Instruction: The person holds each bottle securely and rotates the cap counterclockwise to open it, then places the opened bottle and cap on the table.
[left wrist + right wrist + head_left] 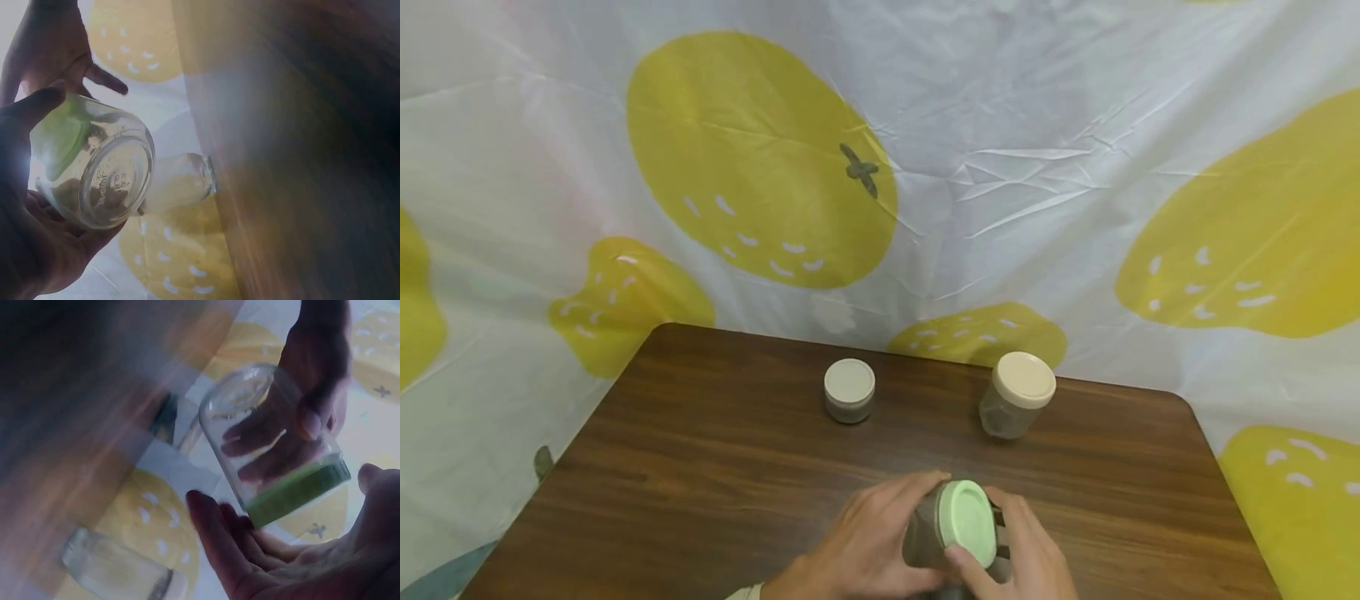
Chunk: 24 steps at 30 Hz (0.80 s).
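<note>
Brown counter (700,467) below; left grip (876,533) clasps the green-lidded jar (94,162) round its glass, right grip (1026,546) spread about its lid (968,523).

soft, even light in the head view, faint sheen on the cloth (970,108); both wrist views murky, here's pale glare, tabletop (300,156) hazy and blurred!

Clear, rounded glass jar (922,533) with a pale-green lid (972,523) on it. It's tipped sideways, held up off the tabletop (700,467) in the left hand (872,537), lid facing the right hand (1028,550), embossed base (117,181) pointing away.
</note>
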### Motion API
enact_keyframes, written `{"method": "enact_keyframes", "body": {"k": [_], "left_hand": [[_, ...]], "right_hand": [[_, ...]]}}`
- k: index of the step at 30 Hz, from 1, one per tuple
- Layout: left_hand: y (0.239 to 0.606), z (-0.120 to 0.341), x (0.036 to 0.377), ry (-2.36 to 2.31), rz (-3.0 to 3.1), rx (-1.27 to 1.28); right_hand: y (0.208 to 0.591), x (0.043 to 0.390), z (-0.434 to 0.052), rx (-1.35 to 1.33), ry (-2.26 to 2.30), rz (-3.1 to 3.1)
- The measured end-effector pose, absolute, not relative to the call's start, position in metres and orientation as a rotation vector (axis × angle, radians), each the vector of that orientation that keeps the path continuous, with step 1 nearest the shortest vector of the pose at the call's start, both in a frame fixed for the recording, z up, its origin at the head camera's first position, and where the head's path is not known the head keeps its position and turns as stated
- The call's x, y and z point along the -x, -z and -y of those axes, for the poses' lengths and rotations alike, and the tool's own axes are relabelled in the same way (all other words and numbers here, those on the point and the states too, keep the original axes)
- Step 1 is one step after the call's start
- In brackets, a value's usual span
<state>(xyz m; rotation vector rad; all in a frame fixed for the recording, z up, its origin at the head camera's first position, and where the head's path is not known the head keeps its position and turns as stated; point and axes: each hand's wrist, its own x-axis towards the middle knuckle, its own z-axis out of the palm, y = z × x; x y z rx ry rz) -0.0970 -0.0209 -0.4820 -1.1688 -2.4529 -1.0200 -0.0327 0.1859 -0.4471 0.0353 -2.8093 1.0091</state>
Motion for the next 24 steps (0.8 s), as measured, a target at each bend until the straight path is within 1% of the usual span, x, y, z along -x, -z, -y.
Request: {"method": "enact_keyframes", "body": {"k": [7,12,24], "left_hand": [[0.483,0.019,0.096,0.877,2.430,1.126],[0.482,0.016,0.096,0.830,2.412,1.104],[0.478,0.015,0.094,0.768,2.411,1.134]], "right_hand": [[0.441,0.040,-0.187,0.031,-0.773,2.895],[0.439,0.042,-0.185,0.057,-0.707,2.896],[0.438,0.042,-0.181,0.106,-0.798,2.925]]}}
